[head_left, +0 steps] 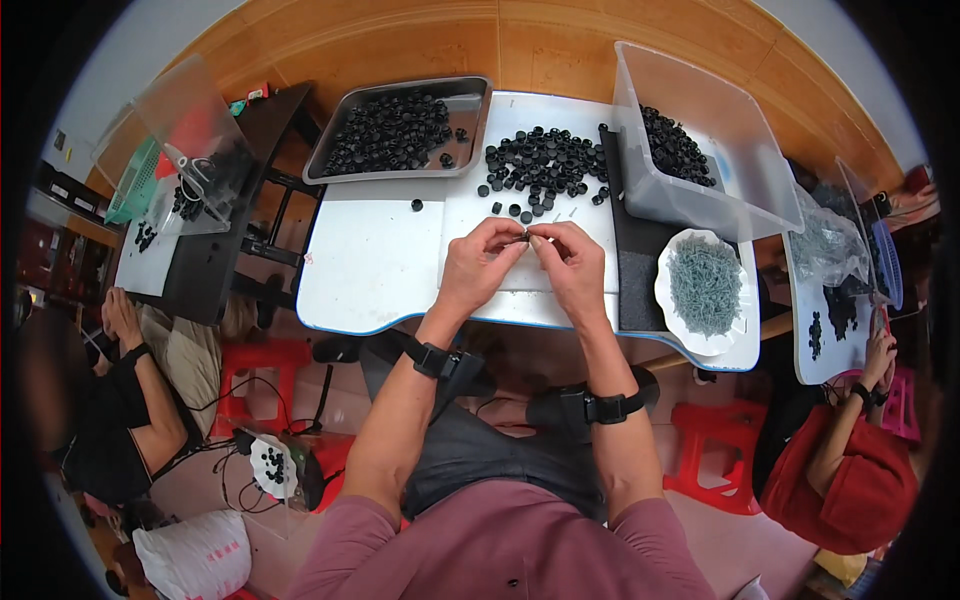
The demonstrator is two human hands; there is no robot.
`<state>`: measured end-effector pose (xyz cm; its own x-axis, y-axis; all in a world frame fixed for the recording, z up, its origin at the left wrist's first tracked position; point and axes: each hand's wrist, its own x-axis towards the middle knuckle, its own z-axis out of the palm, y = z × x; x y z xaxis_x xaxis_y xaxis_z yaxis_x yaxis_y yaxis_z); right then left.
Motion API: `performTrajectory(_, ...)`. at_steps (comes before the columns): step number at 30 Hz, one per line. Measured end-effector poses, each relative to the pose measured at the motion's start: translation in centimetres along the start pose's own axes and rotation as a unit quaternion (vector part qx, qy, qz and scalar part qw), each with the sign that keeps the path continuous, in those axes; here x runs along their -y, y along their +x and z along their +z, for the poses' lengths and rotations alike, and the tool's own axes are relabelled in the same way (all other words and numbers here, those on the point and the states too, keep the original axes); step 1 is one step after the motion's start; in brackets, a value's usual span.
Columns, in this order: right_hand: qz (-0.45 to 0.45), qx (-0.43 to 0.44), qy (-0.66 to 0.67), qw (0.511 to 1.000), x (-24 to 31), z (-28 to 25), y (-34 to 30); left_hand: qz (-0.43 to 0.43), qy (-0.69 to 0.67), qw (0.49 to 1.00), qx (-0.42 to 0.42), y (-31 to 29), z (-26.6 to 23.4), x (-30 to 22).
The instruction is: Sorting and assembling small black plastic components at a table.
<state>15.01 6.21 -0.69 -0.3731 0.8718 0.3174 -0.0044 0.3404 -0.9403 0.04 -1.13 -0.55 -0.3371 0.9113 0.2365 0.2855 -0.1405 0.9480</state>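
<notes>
My left hand (478, 264) and my right hand (573, 268) meet above the white table near its front edge. Between their pinched fingertips is a small black round part (526, 236), mostly covered by the fingers. Just beyond the hands lies a loose pile of small black round caps (548, 165), and a couple of thin pins (573, 212) rest beside it. Right of my right hand, a white scalloped plate (672, 325) holds a heap of thin grey-green pins (705, 285).
A metal tray (470, 150) of black caps stands at the back left, and a translucent plastic bin (745, 205) with more at the back right. One stray cap (417, 205) lies left. People sit at side tables, a hand (122, 318) showing left and another (878, 360) right.
</notes>
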Motion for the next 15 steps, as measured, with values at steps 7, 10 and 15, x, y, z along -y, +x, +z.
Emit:
performTrajectory(7, 0.05, 0.054, 0.049, 0.996, -1.0, -0.8, 0.3, 0.042, 0.015, 0.999, -0.006, -0.1, -0.1, -0.6)
performTrajectory(10, 0.108, 0.08, 0.096, 0.986, -0.4, -1.2, 0.4, 0.017, -0.002, 1.0, 0.005, -0.2, -0.2, -0.7)
performTrajectory(15, 0.117, 0.057, 0.103, 0.986, -0.1, -1.2, 0.1, 0.104, 0.047, 0.993, -0.01, 0.1, 0.0, -0.1)
